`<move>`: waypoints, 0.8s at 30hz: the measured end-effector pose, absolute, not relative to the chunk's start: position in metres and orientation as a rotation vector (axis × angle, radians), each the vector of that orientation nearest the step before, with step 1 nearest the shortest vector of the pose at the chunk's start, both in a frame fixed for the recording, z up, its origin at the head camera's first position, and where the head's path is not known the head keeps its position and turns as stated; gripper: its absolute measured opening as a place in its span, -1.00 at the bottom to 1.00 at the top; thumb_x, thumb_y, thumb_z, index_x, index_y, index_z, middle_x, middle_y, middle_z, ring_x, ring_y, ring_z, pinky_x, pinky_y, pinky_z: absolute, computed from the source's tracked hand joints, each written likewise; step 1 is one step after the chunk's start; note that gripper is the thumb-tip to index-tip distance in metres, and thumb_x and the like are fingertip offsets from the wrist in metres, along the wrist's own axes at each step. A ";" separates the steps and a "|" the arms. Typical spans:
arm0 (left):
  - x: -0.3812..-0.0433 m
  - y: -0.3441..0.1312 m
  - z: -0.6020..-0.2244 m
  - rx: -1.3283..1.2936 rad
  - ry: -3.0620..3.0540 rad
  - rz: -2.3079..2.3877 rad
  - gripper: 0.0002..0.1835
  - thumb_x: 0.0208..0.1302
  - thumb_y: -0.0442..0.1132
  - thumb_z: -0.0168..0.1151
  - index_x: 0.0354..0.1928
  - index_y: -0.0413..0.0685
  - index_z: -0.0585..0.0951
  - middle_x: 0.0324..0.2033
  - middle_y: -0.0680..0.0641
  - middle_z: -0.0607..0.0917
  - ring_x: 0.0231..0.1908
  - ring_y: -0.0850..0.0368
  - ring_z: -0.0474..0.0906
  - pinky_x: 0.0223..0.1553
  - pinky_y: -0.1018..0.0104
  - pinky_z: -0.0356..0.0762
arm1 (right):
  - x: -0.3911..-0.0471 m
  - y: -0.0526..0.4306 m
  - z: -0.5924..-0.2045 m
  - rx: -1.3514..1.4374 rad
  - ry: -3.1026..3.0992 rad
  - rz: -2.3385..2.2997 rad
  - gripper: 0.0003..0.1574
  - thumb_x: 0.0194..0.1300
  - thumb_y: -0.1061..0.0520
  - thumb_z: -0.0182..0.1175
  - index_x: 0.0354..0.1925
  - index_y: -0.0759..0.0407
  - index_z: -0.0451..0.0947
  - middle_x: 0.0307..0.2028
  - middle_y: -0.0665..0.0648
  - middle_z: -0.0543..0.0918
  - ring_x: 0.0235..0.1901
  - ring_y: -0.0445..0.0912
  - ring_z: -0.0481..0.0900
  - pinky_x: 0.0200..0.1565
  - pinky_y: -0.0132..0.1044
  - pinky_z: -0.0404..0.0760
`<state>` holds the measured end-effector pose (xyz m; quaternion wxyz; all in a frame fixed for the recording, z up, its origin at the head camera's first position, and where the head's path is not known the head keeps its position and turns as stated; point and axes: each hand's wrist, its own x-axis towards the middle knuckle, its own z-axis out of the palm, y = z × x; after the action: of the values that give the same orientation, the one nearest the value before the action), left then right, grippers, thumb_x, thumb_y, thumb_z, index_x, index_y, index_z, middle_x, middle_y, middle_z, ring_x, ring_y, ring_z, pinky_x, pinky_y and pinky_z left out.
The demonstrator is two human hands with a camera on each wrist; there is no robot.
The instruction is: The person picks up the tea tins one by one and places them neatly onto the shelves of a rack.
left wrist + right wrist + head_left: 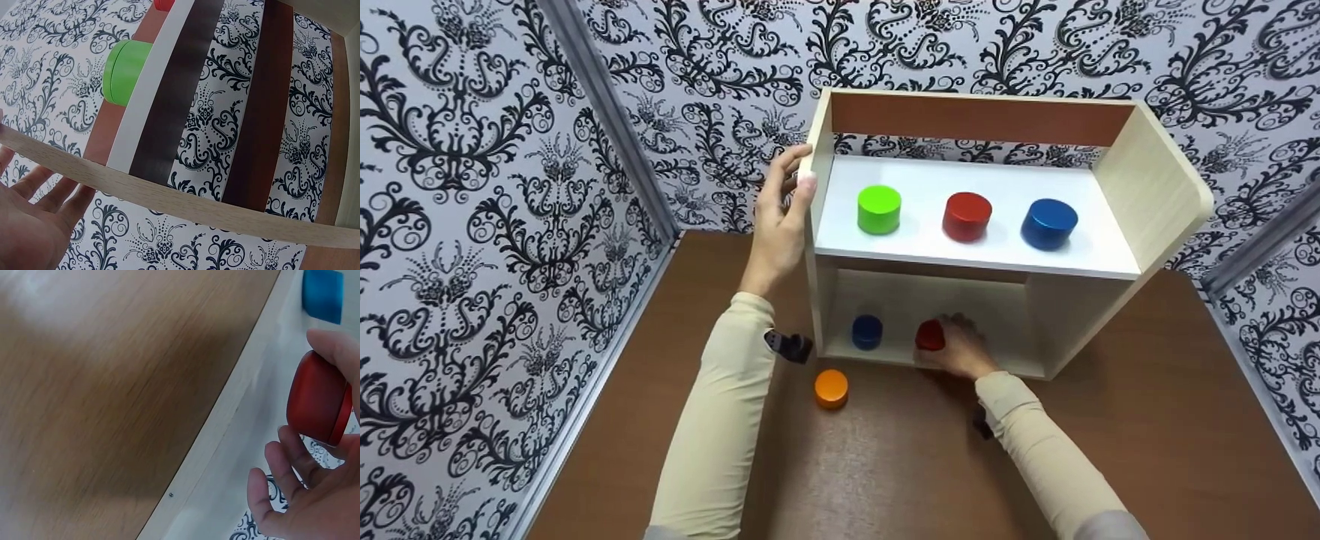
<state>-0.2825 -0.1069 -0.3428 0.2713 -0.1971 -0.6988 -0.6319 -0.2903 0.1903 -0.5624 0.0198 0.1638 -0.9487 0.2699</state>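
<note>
In the lower compartment of a pale wooden shelf unit (1155, 191), my right hand (966, 349) pinches a red round lidded container (318, 399) between thumb and forefinger; its other fingers are spread. A blue round container (867, 332) stands to its left on the same bottom board. My left hand (780, 225) holds the unit's left side panel (169, 194), thumb at the front edge and fingers along the outer face. On the white upper shelf (922, 172) stand a green container (879, 210), another red container (967, 217) and another blue container (1049, 224).
An orange round container (831, 389) stands on the brown table (870, 480), just in front of the unit's lower left corner. Patterned walls (450, 225) enclose the table behind and at both sides. The unit's back is partly open, with wallpaper showing through.
</note>
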 end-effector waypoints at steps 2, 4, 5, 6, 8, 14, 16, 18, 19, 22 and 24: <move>-0.283 -0.107 -0.343 -0.532 -1.875 -1.703 -0.56 0.53 -0.20 0.01 0.35 -0.18 0.39 0.22 -0.35 0.52 0.10 -0.23 0.51 0.11 -0.20 0.51 | -0.292 0.189 -0.564 0.495 -2.967 0.833 -0.24 0.04 -0.06 0.51 0.09 0.33 0.52 -0.06 0.36 0.54 -0.04 0.28 0.50 -0.05 0.28 0.52; -0.283 -0.106 -0.343 -0.536 -1.868 -1.703 -0.56 0.53 -0.20 0.01 0.35 -0.19 0.39 0.22 -0.36 0.52 0.09 -0.23 0.52 0.09 -0.22 0.52 | -0.294 0.187 -0.564 0.473 -2.993 0.831 -0.23 0.04 -0.07 0.49 0.10 0.33 0.52 -0.05 0.36 0.53 -0.04 0.29 0.49 -0.06 0.28 0.52; -0.283 -0.106 -0.343 -0.538 -1.864 -1.705 -0.56 0.52 -0.20 0.00 0.35 -0.19 0.39 0.22 -0.36 0.53 0.09 -0.25 0.52 0.09 -0.22 0.52 | -0.295 0.186 -0.564 0.463 -3.001 0.830 -0.24 0.03 -0.07 0.49 0.09 0.33 0.52 -0.06 0.36 0.53 -0.04 0.29 0.49 -0.07 0.28 0.53; -0.282 -0.106 -0.343 -0.541 -1.862 -1.705 -0.56 0.52 -0.20 0.00 0.34 -0.20 0.39 0.22 -0.37 0.53 0.09 -0.27 0.52 0.09 -0.22 0.53 | -0.296 0.185 -0.565 0.452 -3.011 0.828 -0.23 0.03 -0.08 0.48 0.09 0.32 0.52 -0.06 0.36 0.53 -0.05 0.30 0.49 -0.08 0.28 0.53; -0.283 -0.106 -0.343 -0.546 -1.857 -1.704 -0.56 0.52 -0.20 0.00 0.34 -0.21 0.39 0.21 -0.37 0.53 0.10 -0.32 0.51 0.08 -0.21 0.53 | -0.297 0.183 -0.566 0.433 -3.024 0.832 -0.23 0.02 -0.08 0.47 0.08 0.32 0.51 -0.07 0.36 0.52 -0.05 0.30 0.49 -0.09 0.29 0.53; -0.282 -0.106 -0.342 -0.540 -1.862 -1.690 -0.57 0.53 -0.20 0.00 0.34 -0.20 0.40 0.22 -0.34 0.54 0.10 -0.32 0.51 0.09 -0.11 0.54 | -0.300 0.184 -0.572 0.432 -3.004 0.856 -0.24 -0.02 -0.09 0.48 0.06 0.29 0.53 -0.08 0.34 0.53 -0.07 0.29 0.49 -0.12 0.29 0.53; -0.282 -0.106 -0.342 -0.538 -1.866 -1.686 -0.57 0.53 -0.19 0.00 0.34 -0.19 0.40 0.22 -0.34 0.54 0.11 -0.30 0.51 0.10 -0.06 0.54 | -0.301 0.184 -0.572 0.432 -3.002 0.858 -0.24 -0.02 -0.10 0.49 0.06 0.27 0.54 -0.07 0.33 0.53 -0.06 0.28 0.49 -0.11 0.27 0.53; -0.282 -0.106 -0.342 -0.538 -1.865 -1.693 -0.56 0.53 -0.19 0.00 0.34 -0.19 0.40 0.22 -0.33 0.54 0.11 -0.30 0.51 0.10 -0.08 0.54 | -0.301 0.185 -0.573 0.435 -3.001 0.858 -0.25 -0.02 -0.10 0.49 0.05 0.26 0.54 -0.08 0.33 0.53 -0.05 0.28 0.49 -0.11 0.28 0.53; -0.282 -0.106 -0.342 -0.537 -1.863 -1.697 -0.56 0.53 -0.19 0.00 0.34 -0.19 0.40 0.22 -0.33 0.54 0.11 -0.30 0.51 0.10 -0.10 0.54 | -0.301 0.185 -0.572 0.435 -3.004 0.855 -0.25 -0.02 -0.10 0.49 0.05 0.26 0.54 -0.08 0.32 0.53 -0.05 0.28 0.49 -0.11 0.28 0.52; -0.283 -0.106 -0.343 -0.539 -1.857 -1.710 -0.57 0.53 -0.20 0.00 0.34 -0.19 0.40 0.22 -0.34 0.53 0.11 -0.31 0.50 0.10 -0.19 0.52 | -0.302 0.185 -0.573 0.422 -3.012 0.844 -0.27 -0.01 -0.11 0.49 0.05 0.25 0.54 -0.08 0.32 0.53 -0.03 0.27 0.48 -0.10 0.28 0.52; -0.283 -0.106 -0.343 -0.536 -1.857 -1.713 -0.57 0.53 -0.20 0.00 0.34 -0.19 0.40 0.22 -0.34 0.53 0.12 -0.31 0.50 0.11 -0.21 0.51 | -0.302 0.185 -0.575 0.415 -3.016 0.832 -0.28 -0.01 -0.11 0.49 0.04 0.24 0.54 -0.08 0.32 0.53 -0.03 0.27 0.48 -0.11 0.28 0.53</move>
<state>-0.2828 -0.1061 -0.3432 0.2758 -0.1997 -0.6911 -0.6375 -0.3022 0.1847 -0.5746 -0.0074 0.1313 -0.9556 0.2637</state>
